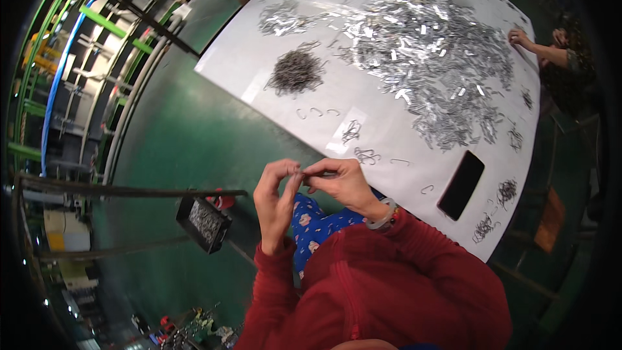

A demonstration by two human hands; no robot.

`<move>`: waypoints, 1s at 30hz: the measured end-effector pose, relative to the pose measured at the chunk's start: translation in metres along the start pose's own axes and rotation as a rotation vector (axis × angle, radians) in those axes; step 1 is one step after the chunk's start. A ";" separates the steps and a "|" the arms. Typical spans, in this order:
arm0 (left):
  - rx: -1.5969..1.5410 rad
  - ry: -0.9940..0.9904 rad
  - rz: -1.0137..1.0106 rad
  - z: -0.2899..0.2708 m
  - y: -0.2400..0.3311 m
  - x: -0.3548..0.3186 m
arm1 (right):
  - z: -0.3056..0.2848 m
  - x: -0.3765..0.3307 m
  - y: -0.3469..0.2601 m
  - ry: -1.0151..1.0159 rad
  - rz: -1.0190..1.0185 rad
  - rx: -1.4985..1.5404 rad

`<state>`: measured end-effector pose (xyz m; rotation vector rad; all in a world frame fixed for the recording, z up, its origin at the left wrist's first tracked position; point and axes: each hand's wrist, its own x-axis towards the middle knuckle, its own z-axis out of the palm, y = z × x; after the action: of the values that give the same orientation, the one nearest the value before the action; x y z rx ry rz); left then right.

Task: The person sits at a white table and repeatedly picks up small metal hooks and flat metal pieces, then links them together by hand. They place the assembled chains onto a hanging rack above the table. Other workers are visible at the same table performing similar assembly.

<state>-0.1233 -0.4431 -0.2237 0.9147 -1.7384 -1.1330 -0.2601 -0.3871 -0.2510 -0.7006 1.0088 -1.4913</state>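
My left hand and my right hand meet in front of the table's near edge, fingertips almost touching. Both are closed in a pinch, and whatever sits between the fingers is too small to make out. Beyond my right hand, small bundles of thin dark wire hooks lie on the white table. A few single curved hooks are spread farther left. A large heap of shiny flat metal pieces covers the table's middle, with a dark pile of wire pieces to its left.
A black phone lies near the table's right front edge, beside more wire bundles. A black bin of metal pieces stands at lower left by a metal frame. Other people's hands are at the far right and upper left.
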 end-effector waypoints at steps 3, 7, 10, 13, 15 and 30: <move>0.195 0.054 0.119 0.007 0.006 -0.010 | 0.001 0.000 0.000 0.015 -0.014 -0.014; 0.241 0.111 0.135 0.011 0.000 -0.011 | 0.002 -0.002 0.001 0.070 -0.010 -0.024; 0.228 0.134 0.121 0.014 -0.004 -0.015 | 0.001 -0.004 0.003 0.083 -0.060 -0.103; 0.097 0.172 0.027 0.019 -0.006 -0.021 | 0.005 -0.006 0.006 0.050 -0.093 -0.138; -0.131 0.215 -0.036 0.024 -0.007 -0.021 | 0.006 -0.003 0.005 0.015 -0.156 -0.194; -0.100 0.221 -0.136 0.000 -0.014 -0.021 | -0.252 0.143 -0.088 0.220 -0.274 -1.446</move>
<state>-0.1139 -0.4287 -0.2425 1.0660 -1.4474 -1.1486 -0.5448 -0.4765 -0.3036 -1.7259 2.2279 -0.8436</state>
